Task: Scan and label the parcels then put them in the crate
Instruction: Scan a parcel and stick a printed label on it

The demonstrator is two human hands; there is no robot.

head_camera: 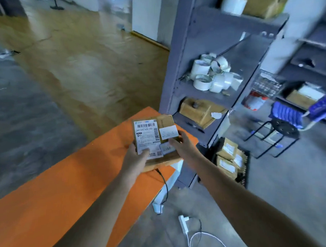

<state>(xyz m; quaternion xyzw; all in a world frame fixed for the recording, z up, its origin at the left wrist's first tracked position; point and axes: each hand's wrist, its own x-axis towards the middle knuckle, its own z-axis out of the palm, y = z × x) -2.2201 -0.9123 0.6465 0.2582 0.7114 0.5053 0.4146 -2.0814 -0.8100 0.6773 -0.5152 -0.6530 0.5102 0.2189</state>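
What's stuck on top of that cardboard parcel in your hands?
A large barcoded shipping label, a small white sticker beside it, another small label below. The left hand covers the big label's lower corner; the right hand covers the parcel's edge.

Dim, blurry daylight (edges warped)

Your left forearm (98, 210), reaching in from 7 o'clock, and right forearm (246, 200), from 5 o'clock, are bare, as are your left hand (135, 159) and right hand (184, 147).
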